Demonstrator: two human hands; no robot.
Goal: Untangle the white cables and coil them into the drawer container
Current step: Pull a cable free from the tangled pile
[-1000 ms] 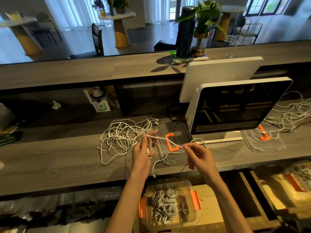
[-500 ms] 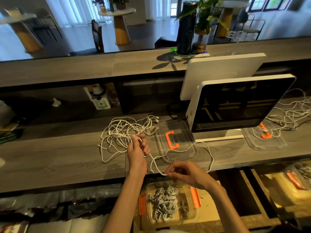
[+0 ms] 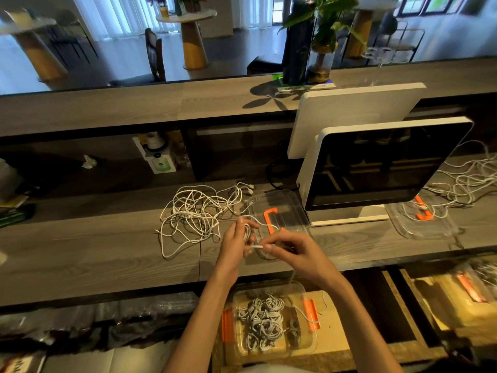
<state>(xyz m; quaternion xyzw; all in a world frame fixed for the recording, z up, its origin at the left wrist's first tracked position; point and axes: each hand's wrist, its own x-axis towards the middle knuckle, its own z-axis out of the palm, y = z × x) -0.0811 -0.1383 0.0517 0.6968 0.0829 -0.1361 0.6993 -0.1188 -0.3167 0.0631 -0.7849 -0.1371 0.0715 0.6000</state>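
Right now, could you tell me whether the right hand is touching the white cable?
Touching. The head view shows the right hand pinching the end of the white cable at its fingertips, while the left hand grips the coiled loops.

Both hands (image 3: 265, 247) on white cable (image 3: 256, 246)

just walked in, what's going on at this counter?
A person is sorting white cables. The left hand holds a partly wound coil while the right hand pinches the cable's end beside it, over the counter's front edge. A tangled pile lies to the left, beside a clear lid. The open container in the drawer below holds several finished coils.
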